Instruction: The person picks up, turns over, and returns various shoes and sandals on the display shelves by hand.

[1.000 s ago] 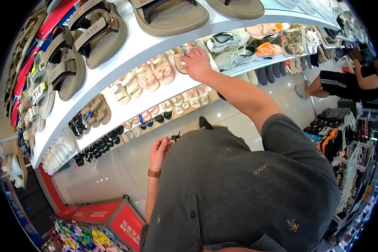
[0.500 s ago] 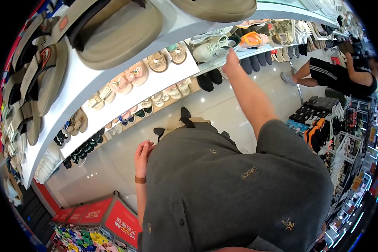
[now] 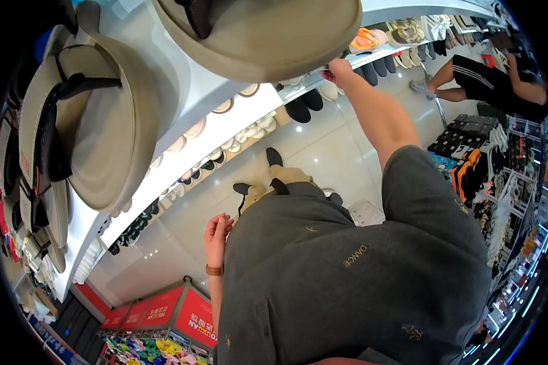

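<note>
My right hand [image 3: 337, 70] reaches to the edge of the lower shelf [image 3: 298, 89], its fingers closed, and what they hold, if anything, is hidden. Just beside it are a pale shoe with an orange lining [image 3: 368, 39] and, beneath the shelf, a dark slipper [image 3: 369, 74]. My left hand [image 3: 218, 227], with a brown band at the wrist, hangs at my side. Its fingers are loosely curled together and nothing shows in them. Large tan sandals [image 3: 274, 36] on the upper shelf [image 3: 208, 73] loom close to the camera and cover part of the lower shelf.
A person in black shorts [image 3: 476, 76] stands at the right, near boxes [image 3: 463, 135] and racks of goods. Red bins [image 3: 196, 313] stand at the lower left. Rows of small shoes [image 3: 140, 226] line the low shelf, above the tiled floor [image 3: 192, 210].
My right hand has moved from the sandals to the right along the shelf, and its fingers have closed. The upper shelf's sandals look much nearer. My left hand stays low at my side.
</note>
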`<state>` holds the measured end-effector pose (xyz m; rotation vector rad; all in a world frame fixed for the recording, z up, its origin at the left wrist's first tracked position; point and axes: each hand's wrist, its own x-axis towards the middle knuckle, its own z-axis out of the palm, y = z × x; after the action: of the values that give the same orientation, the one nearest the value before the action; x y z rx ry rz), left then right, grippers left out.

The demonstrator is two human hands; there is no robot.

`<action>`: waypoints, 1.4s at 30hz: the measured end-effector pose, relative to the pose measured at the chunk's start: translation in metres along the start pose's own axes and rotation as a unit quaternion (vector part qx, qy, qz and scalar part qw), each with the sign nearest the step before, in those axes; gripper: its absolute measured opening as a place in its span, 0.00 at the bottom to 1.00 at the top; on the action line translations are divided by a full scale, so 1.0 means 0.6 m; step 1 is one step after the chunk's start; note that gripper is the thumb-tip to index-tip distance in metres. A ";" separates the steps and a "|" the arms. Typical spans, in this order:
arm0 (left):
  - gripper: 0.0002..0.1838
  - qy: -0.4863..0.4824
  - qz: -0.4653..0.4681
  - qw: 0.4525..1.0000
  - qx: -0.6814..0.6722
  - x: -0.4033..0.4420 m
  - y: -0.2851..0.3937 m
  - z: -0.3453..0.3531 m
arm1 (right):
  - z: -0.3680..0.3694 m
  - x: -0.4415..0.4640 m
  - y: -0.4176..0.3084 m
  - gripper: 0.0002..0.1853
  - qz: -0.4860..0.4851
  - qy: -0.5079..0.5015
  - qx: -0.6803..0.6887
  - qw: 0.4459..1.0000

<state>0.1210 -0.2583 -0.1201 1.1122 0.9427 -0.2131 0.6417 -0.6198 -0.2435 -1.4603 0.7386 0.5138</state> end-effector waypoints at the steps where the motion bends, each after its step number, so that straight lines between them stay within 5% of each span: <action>1: 0.17 -0.002 0.001 1.000 -0.002 0.000 -0.001 0.000 | -0.011 -0.016 0.008 0.08 0.004 0.013 0.000 1.000; 9: 0.16 -0.093 0.051 0.992 0.065 0.015 0.040 0.022 | -0.099 -0.307 0.120 0.11 -0.066 0.021 0.167 0.984; 15: 0.39 -0.195 0.208 0.947 0.145 -0.001 0.094 0.093 | 0.005 -0.567 0.235 0.12 0.003 -0.081 0.194 0.978; 19: 0.33 -0.109 0.247 0.962 -0.027 -0.005 0.065 0.070 | 0.091 -0.700 0.296 0.13 0.029 -0.192 0.159 0.968; 21: 0.21 -0.081 0.216 0.969 -0.091 -0.010 0.051 0.023 | 0.096 -0.737 0.312 0.16 0.065 -0.254 0.118 0.958; 24: 0.21 -0.054 0.143 0.975 -0.161 -0.037 0.037 -0.042 | 0.056 -0.738 0.330 0.23 0.116 -0.334 0.037 0.935; 27: 0.22 -0.054 0.079 0.972 -0.214 -0.064 0.026 -0.091 | 0.037 -0.740 0.351 0.28 -0.105 -0.292 -0.130 0.942; 28: 0.24 -0.056 0.073 0.973 -0.210 -0.077 0.026 -0.095 | 0.041 -0.749 0.358 0.37 -0.143 -0.261 -0.108 0.948; 32: 0.26 -0.170 0.065 0.957 -0.224 -0.088 0.008 -0.124 | 0.061 -0.785 0.307 0.50 -0.411 -0.340 -0.162 0.830; 35: 0.27 -0.111 0.049 0.979 -0.165 -0.111 0.021 -0.073 | 0.068 -0.780 0.267 0.43 -0.368 -0.427 -0.223 0.795; 39: 0.29 -0.098 0.062 0.974 -0.194 -0.123 0.033 0.004 | 0.048 -0.728 0.243 0.31 -0.203 -0.422 -0.065 0.881; 42: 0.32 -0.134 0.121 0.945 -0.273 -0.114 0.038 0.083 | 0.014 -0.681 0.182 0.30 -0.111 -0.385 -0.088 0.912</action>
<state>0.1194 -0.3093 -0.0490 0.6518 0.5622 0.0977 0.2846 -0.5540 -0.0262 -1.3274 -0.1041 0.9190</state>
